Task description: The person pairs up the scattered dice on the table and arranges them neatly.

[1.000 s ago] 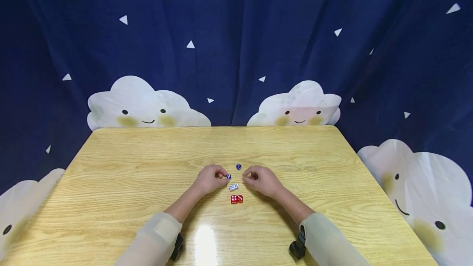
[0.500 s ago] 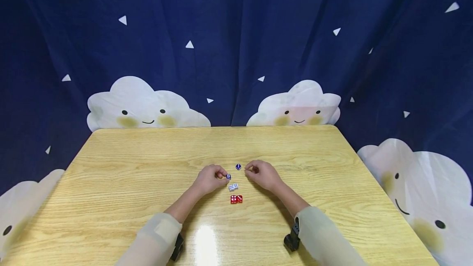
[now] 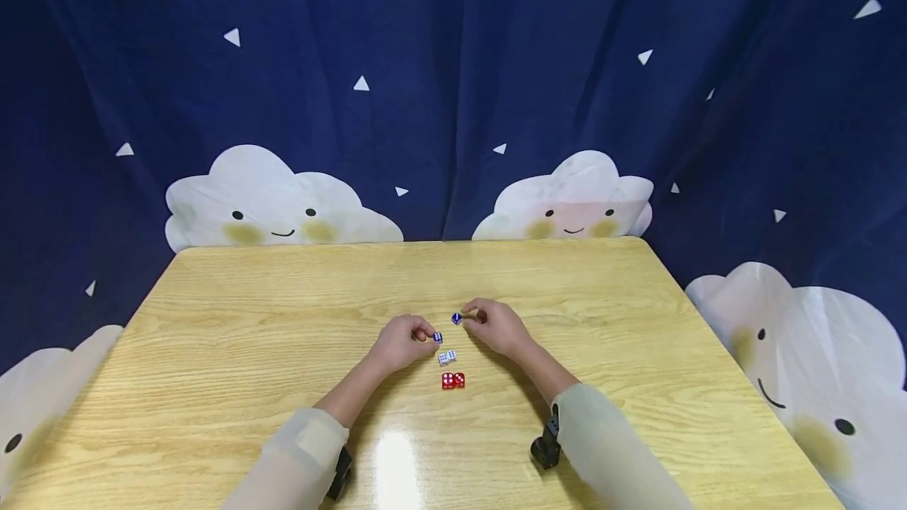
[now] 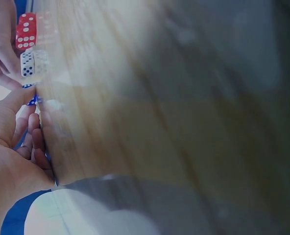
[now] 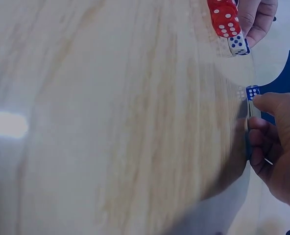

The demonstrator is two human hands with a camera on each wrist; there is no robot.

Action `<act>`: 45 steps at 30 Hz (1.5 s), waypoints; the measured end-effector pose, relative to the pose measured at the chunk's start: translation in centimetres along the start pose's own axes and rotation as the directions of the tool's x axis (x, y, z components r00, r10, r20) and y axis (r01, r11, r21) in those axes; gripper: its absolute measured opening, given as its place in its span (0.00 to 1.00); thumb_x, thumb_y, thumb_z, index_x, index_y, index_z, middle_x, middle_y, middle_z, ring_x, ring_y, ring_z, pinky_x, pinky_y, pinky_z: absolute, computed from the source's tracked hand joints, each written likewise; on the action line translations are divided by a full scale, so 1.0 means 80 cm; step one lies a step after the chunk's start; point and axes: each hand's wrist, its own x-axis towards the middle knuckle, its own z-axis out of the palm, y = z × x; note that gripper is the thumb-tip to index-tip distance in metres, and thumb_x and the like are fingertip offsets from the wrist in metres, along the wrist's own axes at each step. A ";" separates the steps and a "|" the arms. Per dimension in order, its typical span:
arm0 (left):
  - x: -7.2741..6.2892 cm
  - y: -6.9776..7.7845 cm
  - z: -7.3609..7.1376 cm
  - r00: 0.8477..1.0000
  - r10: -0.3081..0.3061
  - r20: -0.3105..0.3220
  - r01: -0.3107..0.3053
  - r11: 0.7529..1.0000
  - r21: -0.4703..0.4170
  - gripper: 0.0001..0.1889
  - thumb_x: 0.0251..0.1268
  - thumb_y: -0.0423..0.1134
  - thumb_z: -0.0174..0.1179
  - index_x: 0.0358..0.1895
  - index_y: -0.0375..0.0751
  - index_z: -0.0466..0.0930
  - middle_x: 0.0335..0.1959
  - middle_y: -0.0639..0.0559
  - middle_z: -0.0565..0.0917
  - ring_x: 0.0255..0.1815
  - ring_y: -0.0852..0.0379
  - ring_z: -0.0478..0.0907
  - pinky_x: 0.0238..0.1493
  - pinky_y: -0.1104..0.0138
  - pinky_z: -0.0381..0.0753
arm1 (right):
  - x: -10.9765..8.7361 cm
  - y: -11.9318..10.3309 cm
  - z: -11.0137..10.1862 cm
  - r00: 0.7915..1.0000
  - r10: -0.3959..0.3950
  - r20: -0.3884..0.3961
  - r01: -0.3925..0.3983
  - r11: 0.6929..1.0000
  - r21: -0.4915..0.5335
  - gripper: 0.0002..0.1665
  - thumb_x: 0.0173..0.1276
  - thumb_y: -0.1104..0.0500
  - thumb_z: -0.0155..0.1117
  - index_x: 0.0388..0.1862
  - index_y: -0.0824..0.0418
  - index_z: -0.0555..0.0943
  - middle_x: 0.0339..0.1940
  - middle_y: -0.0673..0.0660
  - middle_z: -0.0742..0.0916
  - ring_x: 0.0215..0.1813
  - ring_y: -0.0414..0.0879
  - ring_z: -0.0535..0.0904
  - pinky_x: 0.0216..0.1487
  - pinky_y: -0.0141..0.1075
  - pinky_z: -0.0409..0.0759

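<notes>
Two blue dice stand apart on the wooden table. My left hand (image 3: 405, 342) pinches the nearer blue die (image 3: 438, 338) between thumb and fingers; in the left wrist view this blue die (image 4: 31, 101) shows by the thumb tip. The farther blue die (image 3: 457, 319) sits at the thumb and index fingertips of my right hand (image 3: 498, 328). In the right wrist view the thumb overlaps the lower edge of that blue die (image 5: 253, 91). Just below the left fingertips lies a pair of white dice (image 3: 447, 357), side by side. Closer to me, two red dice (image 3: 453, 381) touch each other.
The wooden table (image 3: 283, 290) reaches back to a dark blue curtain (image 3: 425, 101) printed with white clouds and triangles. Black wrist cameras, one being the right camera (image 3: 546, 447), hang under the sleeves. A light reflection lies on the tabletop near me.
My right hand moved back, away from me, then leftward until its fingertips reached the farther blue die. The left hand stays at its blue die, and the white and red dice keep their places.
</notes>
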 end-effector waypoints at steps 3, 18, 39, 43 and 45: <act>0.001 0.001 -0.002 1.000 0.006 -0.003 -0.006 1.000 -0.008 0.08 0.50 0.37 0.68 0.32 0.39 0.82 0.26 0.52 0.77 0.29 0.61 0.69 0.33 0.71 0.69 | 0.004 -0.004 -0.002 1.000 -0.003 0.024 0.004 1.000 -0.016 0.14 0.63 0.55 0.63 0.47 0.55 0.81 0.21 0.48 0.78 0.24 0.39 0.69 0.25 0.30 0.66; 0.003 0.003 -0.004 1.000 -0.002 0.001 0.002 1.000 0.000 0.07 0.50 0.37 0.69 0.31 0.41 0.82 0.26 0.53 0.76 0.29 0.61 0.68 0.32 0.71 0.68 | 0.009 -0.012 -0.004 0.995 -0.025 0.100 0.036 0.993 -0.110 0.14 0.65 0.53 0.62 0.48 0.53 0.81 0.30 0.49 0.82 0.30 0.39 0.72 0.32 0.33 0.70; 0.001 0.002 -0.002 1.000 -0.001 0.020 0.002 1.000 -0.020 0.08 0.50 0.37 0.69 0.32 0.38 0.82 0.25 0.53 0.76 0.27 0.61 0.69 0.30 0.72 0.69 | -0.001 -0.018 -0.003 0.995 -0.030 0.096 0.039 0.995 -0.090 0.13 0.63 0.51 0.64 0.44 0.53 0.82 0.22 0.46 0.77 0.24 0.38 0.69 0.26 0.31 0.67; 0.000 0.003 -0.003 1.000 -0.008 0.019 0.009 1.000 -0.028 0.08 0.50 0.37 0.69 0.32 0.38 0.82 0.26 0.51 0.77 0.28 0.61 0.69 0.31 0.72 0.69 | -0.003 -0.020 -0.004 0.994 -0.032 0.103 0.042 0.994 -0.099 0.13 0.63 0.50 0.64 0.43 0.53 0.82 0.21 0.46 0.77 0.23 0.38 0.69 0.25 0.31 0.66; 0.000 0.004 -0.003 1.000 -0.007 0.019 0.007 1.000 -0.029 0.08 0.50 0.37 0.69 0.32 0.38 0.82 0.27 0.51 0.77 0.28 0.61 0.69 0.31 0.71 0.69 | -0.004 -0.021 -0.005 0.994 -0.032 0.109 0.043 0.994 -0.101 0.12 0.63 0.50 0.64 0.43 0.52 0.82 0.21 0.46 0.77 0.23 0.38 0.69 0.25 0.31 0.66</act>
